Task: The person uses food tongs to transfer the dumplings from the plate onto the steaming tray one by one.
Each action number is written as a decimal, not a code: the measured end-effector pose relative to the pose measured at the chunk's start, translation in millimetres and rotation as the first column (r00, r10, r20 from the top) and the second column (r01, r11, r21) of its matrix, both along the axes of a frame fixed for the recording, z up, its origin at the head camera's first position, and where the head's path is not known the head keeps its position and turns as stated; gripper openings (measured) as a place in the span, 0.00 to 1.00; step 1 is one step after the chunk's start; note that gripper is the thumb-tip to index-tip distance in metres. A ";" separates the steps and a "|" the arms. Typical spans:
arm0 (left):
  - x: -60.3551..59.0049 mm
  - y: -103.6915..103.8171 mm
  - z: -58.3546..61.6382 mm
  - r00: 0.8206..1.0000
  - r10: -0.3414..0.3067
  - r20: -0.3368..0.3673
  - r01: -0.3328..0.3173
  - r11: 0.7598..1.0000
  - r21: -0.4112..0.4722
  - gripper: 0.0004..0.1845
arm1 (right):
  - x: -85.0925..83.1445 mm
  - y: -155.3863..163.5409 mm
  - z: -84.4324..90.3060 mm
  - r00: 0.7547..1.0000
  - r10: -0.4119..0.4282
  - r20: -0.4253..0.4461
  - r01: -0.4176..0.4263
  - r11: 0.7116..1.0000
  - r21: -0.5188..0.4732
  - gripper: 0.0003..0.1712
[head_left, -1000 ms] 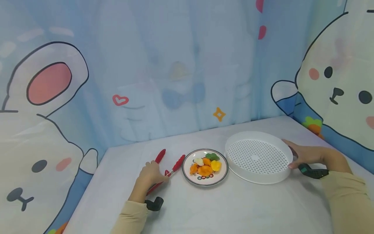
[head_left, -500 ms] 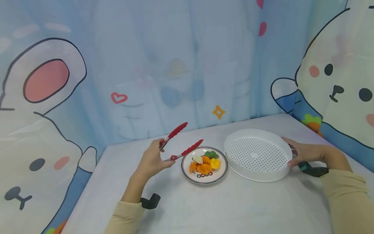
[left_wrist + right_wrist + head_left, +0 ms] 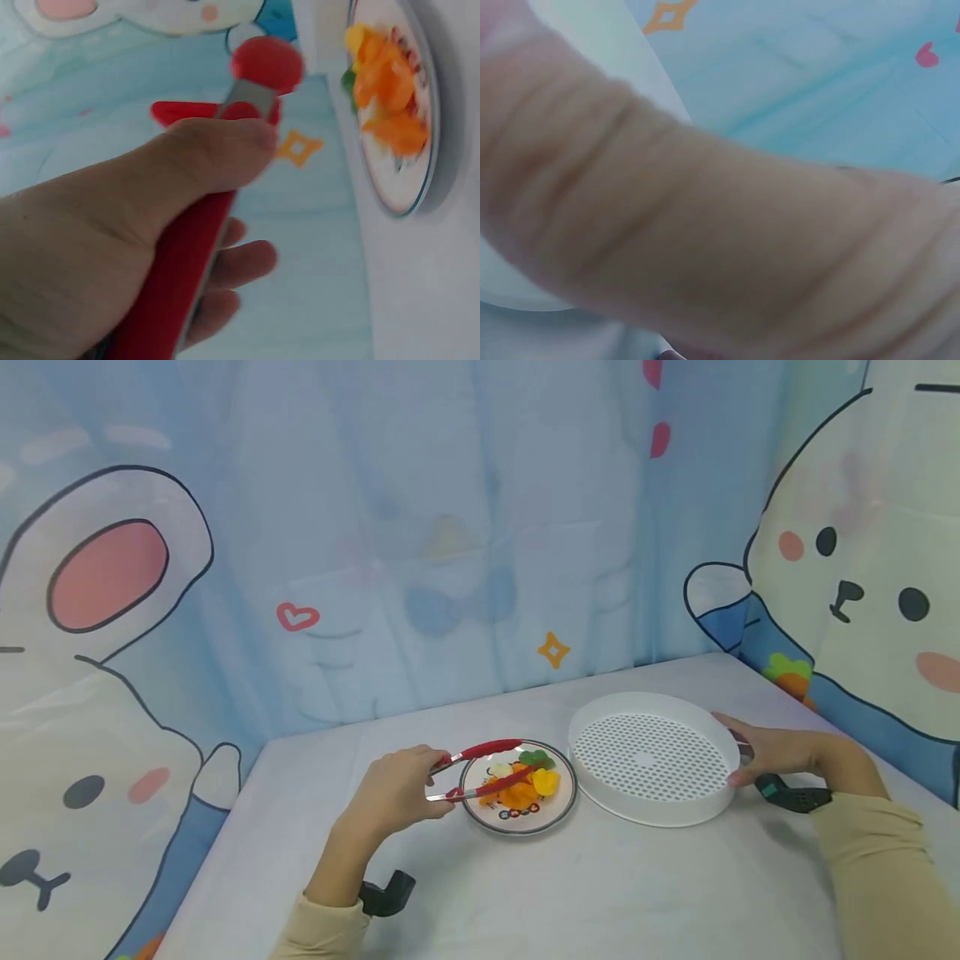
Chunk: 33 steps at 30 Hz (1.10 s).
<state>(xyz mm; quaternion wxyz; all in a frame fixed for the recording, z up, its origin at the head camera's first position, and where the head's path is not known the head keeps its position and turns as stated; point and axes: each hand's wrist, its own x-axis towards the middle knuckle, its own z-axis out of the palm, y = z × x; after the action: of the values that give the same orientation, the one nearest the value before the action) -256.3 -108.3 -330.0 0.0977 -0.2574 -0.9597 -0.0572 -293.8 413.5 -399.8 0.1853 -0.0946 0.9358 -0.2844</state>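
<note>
Gripping tongs (image 3: 172, 274), left fingers (image 3: 241, 264) span 2 views; only head view shows right fingers (image 3: 733, 723) clasping a sieve (image 3: 647, 762).

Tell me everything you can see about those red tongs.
The tongs have two arms with shiny, metal-looking parts, red grips and red tips. The person's left hand holds them, tips spread apart and pointing rightward over the plate in the head view. Whether they touch the colourful pieces there is unclear.

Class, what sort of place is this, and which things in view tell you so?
Probably a staged tabletop set rather than a working kitchen: a cartoon-printed fabric backdrop hangs behind a white table, which bears a rimmed plate of colourful pieces.
</note>
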 end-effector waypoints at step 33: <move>-3.6 -11.0 -7.0 0.980 0.158 0.122 -0.142 0.981 -0.135 0.26 | -2.1 0.3 -2.8 0.997 0.062 -0.044 -0.064 0.997 -0.035 0.68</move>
<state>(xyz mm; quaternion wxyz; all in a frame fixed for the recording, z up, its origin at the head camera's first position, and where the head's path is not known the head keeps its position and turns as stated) -259.9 -119.2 -336.9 0.0217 -0.1855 -0.9824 -0.0058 -295.8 413.8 -402.5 0.1725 -0.1335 0.9307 -0.2936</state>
